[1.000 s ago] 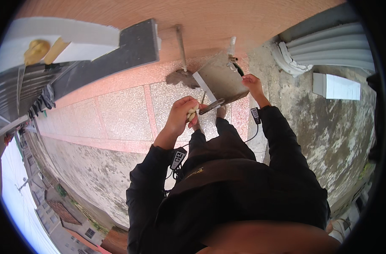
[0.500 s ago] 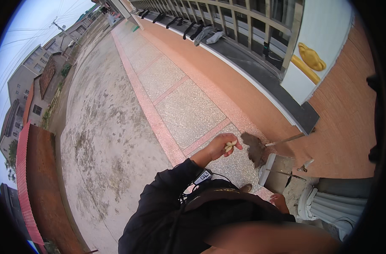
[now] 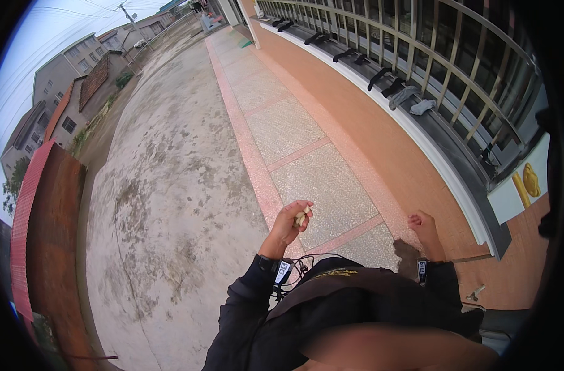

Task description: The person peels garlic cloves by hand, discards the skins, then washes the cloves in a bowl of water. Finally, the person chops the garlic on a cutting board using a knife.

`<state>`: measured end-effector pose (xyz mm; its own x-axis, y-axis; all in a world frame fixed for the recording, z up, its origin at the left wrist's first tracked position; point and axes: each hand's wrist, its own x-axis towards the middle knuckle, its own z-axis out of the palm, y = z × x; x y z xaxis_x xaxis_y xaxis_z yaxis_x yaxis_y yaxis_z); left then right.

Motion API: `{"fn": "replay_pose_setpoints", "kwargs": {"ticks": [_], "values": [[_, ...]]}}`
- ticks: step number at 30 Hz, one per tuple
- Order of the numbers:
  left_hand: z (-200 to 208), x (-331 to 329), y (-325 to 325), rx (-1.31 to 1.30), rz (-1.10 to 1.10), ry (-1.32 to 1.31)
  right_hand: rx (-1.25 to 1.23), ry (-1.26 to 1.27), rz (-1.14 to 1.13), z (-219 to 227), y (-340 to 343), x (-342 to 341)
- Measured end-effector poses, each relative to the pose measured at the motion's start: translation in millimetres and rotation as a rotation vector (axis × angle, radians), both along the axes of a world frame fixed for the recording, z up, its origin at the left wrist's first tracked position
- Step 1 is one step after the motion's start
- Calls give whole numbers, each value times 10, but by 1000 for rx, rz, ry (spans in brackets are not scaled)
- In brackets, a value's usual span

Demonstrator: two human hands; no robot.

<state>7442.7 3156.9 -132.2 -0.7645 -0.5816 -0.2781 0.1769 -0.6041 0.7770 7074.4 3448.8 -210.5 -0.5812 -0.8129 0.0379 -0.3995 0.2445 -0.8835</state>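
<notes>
Several pale, ivory-coloured garlic cloves point(image 3: 303, 216) show between the curled fingers of my left hand point(image 3: 288, 224). That hand is held in front of me over the speckled walkway. A dark sleeve and a wrist device point(image 3: 282, 271) with a black-and-white patterned label are on its arm. My right hand point(image 3: 424, 226) is raised near the orange wall, its fingers loosely curled in and no object seen in them. A similar patterned device point(image 3: 422, 271) sits on the right wrist. The two hands are well apart.
A speckled walkway point(image 3: 322, 191) with pink borders runs ahead, stained concrete point(image 3: 164, 204) to its left. On the right, an orange wall point(image 3: 356, 130) carries a dark ledge with grey cloths point(image 3: 412, 102) beneath barred windows point(image 3: 430, 55). A tap point(image 3: 475, 293) juts out at lower right.
The view has swung to the right and ahead. My right hand has come up from low beside me to near the wall. My left hand keeps hold of the garlic cloves.
</notes>
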Motion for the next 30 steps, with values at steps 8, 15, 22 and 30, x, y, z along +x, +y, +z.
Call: {"fn": "replay_pose_setpoints", "kwargs": {"ticks": [8, 15, 22, 30], "values": [[-121, 107, -1632, 215, 227, 125, -281, -281, 190, 887, -3200, -7], [130, 221, -3540, 276, 455, 339, -251, -383, 742, 1356, -6217, 616], [338, 281, -5008, 228, 704, 475, -201, -45, 1119, 1874, -8240, 1641], [-50, 230, -7603, 239, 393, 816, -448, 361, 1235, 1428, -10573, 2079]]}}
